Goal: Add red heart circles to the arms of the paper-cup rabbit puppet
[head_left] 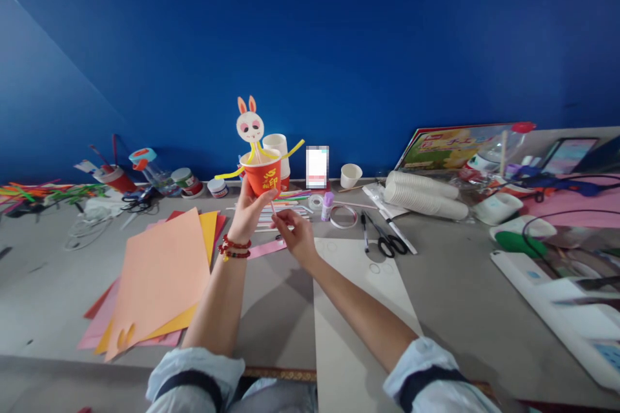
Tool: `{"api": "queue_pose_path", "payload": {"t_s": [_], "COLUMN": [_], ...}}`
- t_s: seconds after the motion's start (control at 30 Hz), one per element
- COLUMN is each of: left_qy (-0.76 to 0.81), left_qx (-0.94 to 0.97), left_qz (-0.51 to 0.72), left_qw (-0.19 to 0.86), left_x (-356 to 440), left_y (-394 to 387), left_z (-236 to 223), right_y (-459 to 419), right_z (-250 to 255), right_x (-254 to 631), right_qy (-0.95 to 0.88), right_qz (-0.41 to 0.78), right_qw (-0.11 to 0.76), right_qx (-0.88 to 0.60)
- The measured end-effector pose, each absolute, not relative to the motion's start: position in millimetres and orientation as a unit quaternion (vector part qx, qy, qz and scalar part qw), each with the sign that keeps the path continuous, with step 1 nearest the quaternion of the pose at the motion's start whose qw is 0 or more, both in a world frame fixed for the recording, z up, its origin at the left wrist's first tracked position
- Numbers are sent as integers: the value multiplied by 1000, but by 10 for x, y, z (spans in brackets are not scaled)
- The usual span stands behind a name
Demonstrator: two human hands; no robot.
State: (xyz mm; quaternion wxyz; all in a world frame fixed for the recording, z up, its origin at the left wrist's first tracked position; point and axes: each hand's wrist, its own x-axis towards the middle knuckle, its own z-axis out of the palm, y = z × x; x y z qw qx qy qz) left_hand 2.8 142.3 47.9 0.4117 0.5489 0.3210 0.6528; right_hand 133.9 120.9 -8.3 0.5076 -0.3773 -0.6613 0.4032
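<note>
My left hand (pixel 248 210) is wrapped round a red paper cup (pixel 261 174) with yellow characters, held up above the table. A paper rabbit head (pixel 250 126) with pink-orange ears stands over the cup's rim on a thin stick. Yellow strips (pixel 296 150) reach out to both sides like arms. Just below the cup's base, my right hand (pixel 295 235) pinches the lower end of a thin pale stick (pixel 272 206) that runs up toward the cup's underside. Where the stick enters the cup is hidden.
Coloured paper sheets (pixel 162 277) lie at left, a white sheet (pixel 358 310) at right. Scissors (pixel 391 242), a pen (pixel 365 232), a glue stick (pixel 327 206) and stacked paper cups (pixel 426 197) lie beyond. A phone (pixel 317 168) stands by the wall; a white power strip (pixel 557 310) is far right.
</note>
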Motion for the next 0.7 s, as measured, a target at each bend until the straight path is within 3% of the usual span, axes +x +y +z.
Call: {"api": "queue_pose_path", "payload": {"t_s": [0.7], "left_qy": [311], "left_qx": [532], "left_qz": [659], "left_qw": [430], "left_x": [10], "left_y": [1411], "left_z": [497], "right_y": [1160], "right_z": [-100], "right_x": [1344], "right_qy": [-652], "right_qz": [418], "right_qw": [515], "right_qx": [-368]}}
